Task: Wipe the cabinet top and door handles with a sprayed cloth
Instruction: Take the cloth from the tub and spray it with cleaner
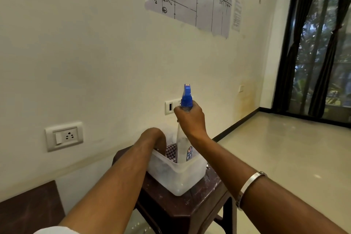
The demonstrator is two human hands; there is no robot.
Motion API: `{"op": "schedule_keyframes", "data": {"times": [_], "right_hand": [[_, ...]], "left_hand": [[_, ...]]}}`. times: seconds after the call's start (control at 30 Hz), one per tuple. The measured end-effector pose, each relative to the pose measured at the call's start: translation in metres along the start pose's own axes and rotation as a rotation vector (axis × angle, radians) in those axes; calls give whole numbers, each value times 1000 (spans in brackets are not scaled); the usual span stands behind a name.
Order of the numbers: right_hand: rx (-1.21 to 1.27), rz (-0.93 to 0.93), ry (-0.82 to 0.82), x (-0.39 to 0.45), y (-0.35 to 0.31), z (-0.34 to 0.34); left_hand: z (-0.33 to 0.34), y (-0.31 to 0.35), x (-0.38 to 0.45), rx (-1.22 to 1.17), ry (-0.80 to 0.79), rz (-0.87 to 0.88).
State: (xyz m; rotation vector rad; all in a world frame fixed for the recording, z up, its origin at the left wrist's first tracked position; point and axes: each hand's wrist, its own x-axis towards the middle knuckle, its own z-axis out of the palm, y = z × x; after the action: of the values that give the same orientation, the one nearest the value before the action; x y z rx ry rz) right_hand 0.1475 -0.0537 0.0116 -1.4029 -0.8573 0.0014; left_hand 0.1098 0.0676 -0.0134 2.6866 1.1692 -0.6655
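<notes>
A clear spray bottle (pixel 182 146) with a blue trigger head stands upright in a translucent white plastic tub (pixel 178 176). My right hand (pixel 190 118) is closed around the bottle's neck just under the blue head. My left hand (pixel 158 138) reaches down into the tub, its fingers hidden behind the tub wall. A checked cloth (pixel 171 151) lies inside the tub, beside the bottle and next to my left hand. Whether the left hand grips the cloth cannot be seen.
The tub sits on a dark brown plastic stool (pixel 191 205) against the cream wall. A dark wooden surface (pixel 28 209) shows at the lower left. Wall sockets (pixel 64 136) are mounted to the left and behind the bottle. Tiled floor (pixel 284 148) stretches right toward a curtained glass door (pixel 322 47).
</notes>
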Motion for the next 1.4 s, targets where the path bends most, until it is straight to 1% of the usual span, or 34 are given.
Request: {"op": "schedule_keyframes", "data": {"times": [0.13,0.27,0.33,0.4,0.5,0.57,0.63,0.77,0.83,0.93,1.07,1.2,1.3,1.4], "right_hand": [[-3,10,9,0,0,1],[3,43,13,1,-3,1],[2,60,12,1,-4,1],[4,71,31,1,-5,1],[-30,56,72,-1,-6,-1],[-43,40,74,-3,-10,-2],[-44,18,62,-4,-17,-2],[-70,-63,6,-6,-45,-3],[-89,-105,-7,-5,-60,-4],[-89,-142,-10,-4,-86,-4],[-82,-210,-15,-7,-123,-2],[-46,-270,-39,-20,-156,4],[-31,-283,-65,-33,-175,10],[-15,-259,-159,-50,-182,19]], "left_hand": [[-3,0,-7,-97,-100,62],[2,7,-5,-222,-128,109],[3,7,-8,-290,-56,130],[0,-1,-12,-369,76,175],[-3,-17,-21,-619,214,255],[-3,-27,-28,-809,275,299],[-1,-34,-35,-951,328,322],[0,-41,-49,-1274,476,352],[-3,-42,-58,-1386,546,346],[-8,-49,-77,-1519,598,346],[-10,-63,-107,-1661,593,316],[-11,-73,-140,-1955,504,278],[-11,-82,-160,-2190,454,349],[-2,-96,-174,-2230,497,397]]}}
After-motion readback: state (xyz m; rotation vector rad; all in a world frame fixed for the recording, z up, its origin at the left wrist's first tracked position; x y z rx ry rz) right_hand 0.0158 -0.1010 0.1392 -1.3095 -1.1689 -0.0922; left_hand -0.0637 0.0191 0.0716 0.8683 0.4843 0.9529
